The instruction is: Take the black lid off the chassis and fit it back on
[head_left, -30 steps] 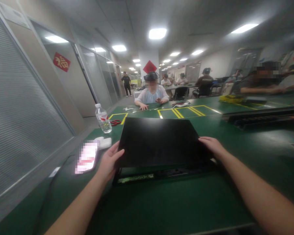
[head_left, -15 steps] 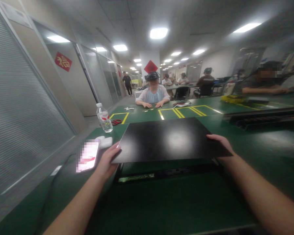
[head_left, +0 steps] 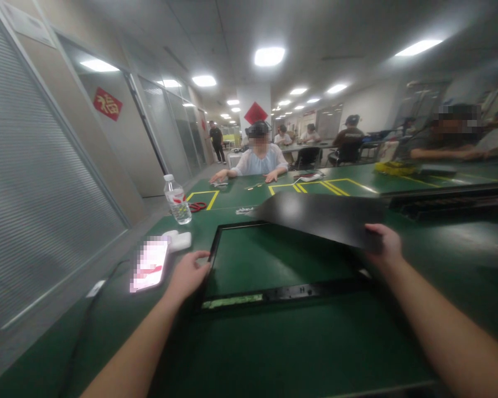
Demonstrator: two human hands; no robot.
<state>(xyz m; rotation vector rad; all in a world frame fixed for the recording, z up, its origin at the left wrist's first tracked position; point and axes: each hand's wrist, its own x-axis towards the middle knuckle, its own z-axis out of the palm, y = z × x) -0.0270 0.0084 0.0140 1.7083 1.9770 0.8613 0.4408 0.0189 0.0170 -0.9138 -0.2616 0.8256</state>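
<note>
My right hand (head_left: 382, 243) grips the near edge of a thin black panel (head_left: 319, 216) and holds it raised and swung to the right, clear of the frame. A black rectangular frame (head_left: 274, 293) lies flat on the green table (head_left: 299, 348), its middle showing the table surface. My left hand (head_left: 186, 273) rests on the frame's left edge with the fingers curled against it; it grasps nothing that I can see.
A lit phone (head_left: 149, 265) and a small white case (head_left: 178, 241) lie left of the frame. A water bottle (head_left: 176, 200) and red scissors (head_left: 196, 207) stand further back. A long black frame (head_left: 448, 200) lies at the right. Other people sit at the tables beyond.
The black panel has come off the frame and moved right and back in my right hand. My left hand has let go of the panel and now sits on the frame's left edge.
</note>
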